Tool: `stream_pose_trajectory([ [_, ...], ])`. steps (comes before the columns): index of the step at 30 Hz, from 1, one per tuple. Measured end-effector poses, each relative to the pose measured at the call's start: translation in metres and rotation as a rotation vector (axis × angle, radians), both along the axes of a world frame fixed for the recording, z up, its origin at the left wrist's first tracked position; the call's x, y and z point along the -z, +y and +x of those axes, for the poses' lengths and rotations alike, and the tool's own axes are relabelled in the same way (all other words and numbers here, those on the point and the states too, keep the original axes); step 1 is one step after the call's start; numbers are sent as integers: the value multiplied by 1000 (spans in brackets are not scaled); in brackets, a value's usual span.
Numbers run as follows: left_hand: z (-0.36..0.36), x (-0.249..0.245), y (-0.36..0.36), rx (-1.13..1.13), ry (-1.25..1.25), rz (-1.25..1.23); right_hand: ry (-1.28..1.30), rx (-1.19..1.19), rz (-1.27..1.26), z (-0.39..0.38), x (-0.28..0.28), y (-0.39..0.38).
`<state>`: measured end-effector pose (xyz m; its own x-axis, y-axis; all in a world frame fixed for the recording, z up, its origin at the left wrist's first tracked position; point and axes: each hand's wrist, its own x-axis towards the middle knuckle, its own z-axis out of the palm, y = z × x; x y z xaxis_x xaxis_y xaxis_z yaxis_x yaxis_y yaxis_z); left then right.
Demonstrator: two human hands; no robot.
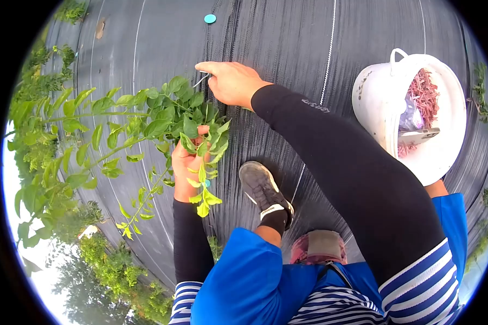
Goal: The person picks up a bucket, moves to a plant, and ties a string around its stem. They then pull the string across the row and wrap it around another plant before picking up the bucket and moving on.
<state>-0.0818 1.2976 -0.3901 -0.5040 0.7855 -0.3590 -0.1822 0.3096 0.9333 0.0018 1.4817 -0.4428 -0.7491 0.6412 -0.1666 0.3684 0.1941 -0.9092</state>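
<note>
My left hand (185, 165) is closed among the leaves of a leafy plant (162, 122), around its stems; foliage hides part of the fingers. Just above it, my right hand (230, 81) points left with the index finger stretched out. A thin, pale wire-like tie (201, 80) sticks out below that finger, seemingly pinched in the hand. The plant's long branches reach out to the left, and one bright green shoot (203, 197) hangs past my left wrist.
A white bucket (371, 103) at the right holds reddish strips (424, 100), a clear plastic bag (410, 116) and a flat phone-like object (419, 135). Black ground cover (276, 38) bears a turquoise disc (210, 19). My shoe (259, 187) stands below the hands.
</note>
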Motion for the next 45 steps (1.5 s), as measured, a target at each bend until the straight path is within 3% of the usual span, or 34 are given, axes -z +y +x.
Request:
stream_pose_trajectory([
  [2, -6, 6, -4, -64, -73, 43, -105, -172, 63, -7, -11, 5],
  [4, -14, 6, -15, 82, 579, -237, -175, -261, 155, -12, -10, 2],
  [5, -12, 4, -12, 86, 577, -236, -178, -257, 155, -11, -12, 3],
  [7, -7, -4, -10, -109, 156, -90, -340, -236, 253, -8, -12, 1],
  [9, -8, -4, -3, -85, 109, -17, -352, -216, 357, 4, -5, -2],
  [11, -6, -7, 4, -255, -52, 77, -464, -332, 419, 25, -3, -4],
  [14, -7, -7, 15, -290, -43, -3, -562, -439, 418, 57, -1, -26],
  [17, -5, -9, 25, -236, -11, -84, -296, -327, 451, 93, 13, -75],
  [21, 14, -24, 18, -101, 64, -103, -364, -643, 207, 137, -4, -152],
  [24, 33, -33, -24, -101, 98, -203, -428, -640, 123, 146, -22, -185],
  [28, 37, 18, -97, -252, 198, -301, -451, -676, 101, 138, -47, -193],
  [31, 30, 65, -125, -341, 95, -391, -466, -613, -42, 132, -56, -202],
  [33, 35, 53, -112, -353, -101, -470, -452, -571, -93, 133, -60, -207],
  [38, 31, 67, -93, -290, -206, -402, -404, -394, -506, 138, -58, -209],
  [45, 52, 95, -56, -153, -208, -317, -354, -134, -563, 188, -33, -160],
])
